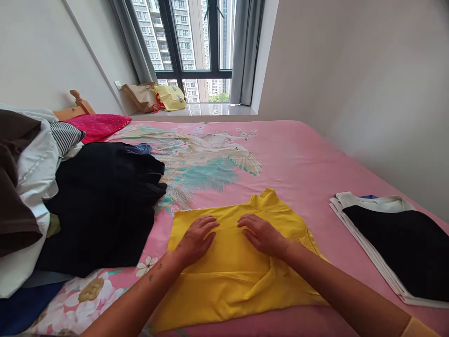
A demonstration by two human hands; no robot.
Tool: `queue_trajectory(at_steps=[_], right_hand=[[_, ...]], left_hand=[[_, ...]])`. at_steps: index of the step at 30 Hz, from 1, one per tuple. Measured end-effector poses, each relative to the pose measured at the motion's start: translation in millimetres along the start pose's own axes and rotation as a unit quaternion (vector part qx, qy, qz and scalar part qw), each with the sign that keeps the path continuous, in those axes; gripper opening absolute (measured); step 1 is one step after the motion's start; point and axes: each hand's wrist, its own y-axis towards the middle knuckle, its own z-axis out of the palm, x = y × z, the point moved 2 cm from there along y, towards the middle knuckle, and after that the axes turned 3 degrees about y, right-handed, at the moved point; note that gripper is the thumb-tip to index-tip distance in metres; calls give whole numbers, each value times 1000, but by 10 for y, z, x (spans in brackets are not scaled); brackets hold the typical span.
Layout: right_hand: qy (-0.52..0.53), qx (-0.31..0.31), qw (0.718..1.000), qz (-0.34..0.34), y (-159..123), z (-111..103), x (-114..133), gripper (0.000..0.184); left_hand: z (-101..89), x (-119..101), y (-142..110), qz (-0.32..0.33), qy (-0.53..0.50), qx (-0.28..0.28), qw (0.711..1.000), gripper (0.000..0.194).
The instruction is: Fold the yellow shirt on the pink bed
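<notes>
First, read the bed as a clock face: I am at 6 o'clock, and the window point(189, 42) is at 12. My left hand point(196, 240) and right hand point(263, 235) are both open, palms down on the yellow shirt point(231, 285), with neither gripping. The fingertips of the two hands point toward each other and nearly meet, with a small gap between them. This flat placement seems suited to pressing the cloth evenly against the bed without bunching it. The shirt lies on the pink sheet point(280, 159) nearest me, at 6 o'clock, with its collar point(264, 201) toward 12 and a fold across its near part. A black garment pile point(101, 206) sits at 9 o'clock, against the shirt's left side but apparently not over it. A folded stack point(386, 243) lies at 3 o'clock, well apart, which leaves working room on both sides. A red pillow point(98, 126) lies at 10 o'clock, and paper bags point(154, 96) stand on the sill at 11.
</notes>
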Motion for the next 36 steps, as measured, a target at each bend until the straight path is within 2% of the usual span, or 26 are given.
queue_trajectory(at_steps=[1,2,4,6,7,9,11,14,17,19,20,22,26,28,33,36], right_hand=[[-13,61,998,-12,-25,78,30,32],[-36,108,994,1,-53,130,-6,39],[-94,153,980,88,-112,151,-239,54],[-142,159,959,190,-168,96,-549,65],[-157,158,949,222,-187,60,-681,68],[-171,161,939,250,-194,-2,-833,69],[-170,171,935,261,-163,-38,-815,69],[-175,156,934,270,-79,-43,-531,66],[-162,149,957,189,-29,52,-148,63],[-128,180,969,109,-51,148,-5,63],[-117,191,971,84,-75,181,1,64],[-122,187,971,87,-124,191,-120,65],[-183,136,948,222,-148,44,-603,65],[-197,125,935,267,-111,-18,-785,63],[-231,70,917,317,33,-10,-1017,55],[-258,32,914,311,102,19,-1117,52]], left_hand=[[52,-67,-16,31,9,52,998,39],[91,-59,-37,29,27,92,995,43],[117,153,-86,-62,78,127,987,53],[82,484,-142,-187,125,125,966,62],[55,630,-163,-229,142,124,955,65],[5,811,-181,-266,163,130,941,67],[-28,818,-170,-280,173,138,934,67],[-25,572,-137,-273,191,116,936,65],[76,205,-129,-144,176,93,969,62],[172,44,-162,-52,140,115,982,62],[209,20,-185,-32,125,130,983,62],[238,89,-222,-42,114,148,981,66],[148,492,-216,-163,145,118,969,68],[104,680,-178,-215,153,100,959,64],[114,914,-51,-267,151,56,950,53],[137,990,8,-275,133,30,952,48]])
